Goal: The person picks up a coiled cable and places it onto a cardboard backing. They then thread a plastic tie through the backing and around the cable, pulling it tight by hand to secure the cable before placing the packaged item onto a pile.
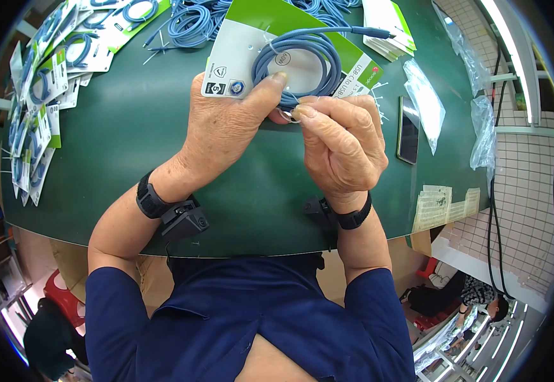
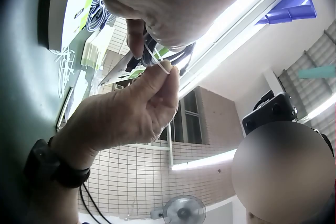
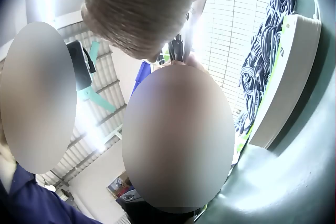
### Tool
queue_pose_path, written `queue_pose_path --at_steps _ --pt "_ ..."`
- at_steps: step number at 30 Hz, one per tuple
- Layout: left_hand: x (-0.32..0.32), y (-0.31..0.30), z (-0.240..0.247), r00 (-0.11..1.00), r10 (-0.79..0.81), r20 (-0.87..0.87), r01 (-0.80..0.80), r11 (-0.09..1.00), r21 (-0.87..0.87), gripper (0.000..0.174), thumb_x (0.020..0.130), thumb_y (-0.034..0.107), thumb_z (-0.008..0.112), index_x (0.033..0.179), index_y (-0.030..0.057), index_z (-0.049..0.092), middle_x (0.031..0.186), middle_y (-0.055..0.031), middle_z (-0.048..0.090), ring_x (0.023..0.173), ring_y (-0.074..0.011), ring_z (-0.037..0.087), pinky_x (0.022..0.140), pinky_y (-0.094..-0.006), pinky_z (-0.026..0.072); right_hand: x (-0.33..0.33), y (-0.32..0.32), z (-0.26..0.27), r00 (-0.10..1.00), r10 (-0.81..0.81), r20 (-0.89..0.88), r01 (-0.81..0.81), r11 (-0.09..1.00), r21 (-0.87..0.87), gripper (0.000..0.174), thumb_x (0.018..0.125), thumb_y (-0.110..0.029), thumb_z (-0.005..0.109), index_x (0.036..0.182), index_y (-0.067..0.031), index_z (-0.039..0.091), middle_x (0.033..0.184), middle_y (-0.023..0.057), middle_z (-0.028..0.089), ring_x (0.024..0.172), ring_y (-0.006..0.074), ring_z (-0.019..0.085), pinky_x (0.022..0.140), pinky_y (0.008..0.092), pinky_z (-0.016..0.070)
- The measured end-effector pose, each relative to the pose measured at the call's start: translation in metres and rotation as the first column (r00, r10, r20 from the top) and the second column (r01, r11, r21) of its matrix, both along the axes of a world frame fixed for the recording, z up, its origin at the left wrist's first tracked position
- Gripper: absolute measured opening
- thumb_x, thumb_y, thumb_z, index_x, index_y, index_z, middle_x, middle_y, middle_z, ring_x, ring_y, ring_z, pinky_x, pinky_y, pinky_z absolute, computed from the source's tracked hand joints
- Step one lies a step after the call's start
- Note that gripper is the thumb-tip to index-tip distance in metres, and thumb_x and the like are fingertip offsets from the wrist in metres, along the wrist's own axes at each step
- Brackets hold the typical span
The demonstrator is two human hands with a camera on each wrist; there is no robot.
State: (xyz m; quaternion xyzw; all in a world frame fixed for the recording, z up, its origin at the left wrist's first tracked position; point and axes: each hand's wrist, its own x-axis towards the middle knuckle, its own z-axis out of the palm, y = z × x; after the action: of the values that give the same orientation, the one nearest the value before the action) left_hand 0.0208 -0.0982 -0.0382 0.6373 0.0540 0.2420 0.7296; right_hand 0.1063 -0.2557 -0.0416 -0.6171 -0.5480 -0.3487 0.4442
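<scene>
In the head view my left hand (image 1: pixel 223 130) grips a green-and-white cardboard package card (image 1: pixel 248 28) with a coiled blue USB-C cable (image 1: pixel 334 60) lying on it. The left thumb presses on the lower left of the coil. Thumb and forefinger of my right hand (image 1: pixel 348 143) pinch a thin white tie (image 1: pixel 294 116) at the coil's bottom edge. From the left wrist view, the white tie (image 2: pixel 157 60) runs from the cable bundle to the right fingertips. The cable's plug end (image 1: pixel 372 32) sticks out to the upper right. In the right wrist view the fingertips are mostly hidden.
Carded cables (image 1: pixel 38 102) are piled along the table's left side. Loose coiled cables (image 1: pixel 191 25) lie at the back, beside a stack of cards (image 1: pixel 388 28). A phone (image 1: pixel 408 130), a clear plastic bag (image 1: pixel 424 105) and white ties (image 1: pixel 380 95) lie to the right.
</scene>
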Motion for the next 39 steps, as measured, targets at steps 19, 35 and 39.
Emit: queue_pose_path --at_steps 19,35,39 --pt "0.0002 -0.0038 0.0033 1.000 -0.009 -0.026 0.005 0.991 -0.134 0.021 0.099 0.007 0.071 0.116 -0.0044 0.068 0.096 -0.0066 0.073 0.075 -0.0119 0.072 0.062 -0.0276 0.0629 -0.0007 -0.0009 -0.0003 1.000 -0.019 0.015 0.019 1.000 -0.006 0.027 0.084 0.002 0.087 0.106 -0.0102 0.077 0.096 0.0085 0.078 0.075 0.0216 0.068 0.061 0.0300 0.0512" --pt "-0.0004 -0.0035 0.0022 0.999 -0.017 -0.029 0.012 0.989 -0.145 0.021 0.099 0.006 0.071 0.117 -0.0045 0.067 0.095 -0.0073 0.073 0.075 -0.0117 0.072 0.063 -0.0270 0.0629 0.0016 0.0037 -0.0038 0.997 0.022 -0.071 -0.022 1.000 -0.005 0.025 0.086 0.003 0.085 0.105 -0.0088 0.074 0.091 0.0092 0.077 0.073 0.0211 0.069 0.061 0.0299 0.0505" --pt "-0.0009 -0.0026 0.0035 0.999 -0.018 -0.045 0.012 0.993 -0.122 0.022 0.098 0.006 0.071 0.117 -0.0045 0.066 0.095 -0.0073 0.073 0.076 -0.0118 0.072 0.064 -0.0273 0.0634 -0.0001 0.0032 -0.0034 0.997 0.030 -0.078 -0.033 0.999 -0.030 0.025 0.086 0.004 0.084 0.104 -0.0082 0.073 0.091 0.0095 0.077 0.072 0.0213 0.069 0.061 0.0297 0.0501"
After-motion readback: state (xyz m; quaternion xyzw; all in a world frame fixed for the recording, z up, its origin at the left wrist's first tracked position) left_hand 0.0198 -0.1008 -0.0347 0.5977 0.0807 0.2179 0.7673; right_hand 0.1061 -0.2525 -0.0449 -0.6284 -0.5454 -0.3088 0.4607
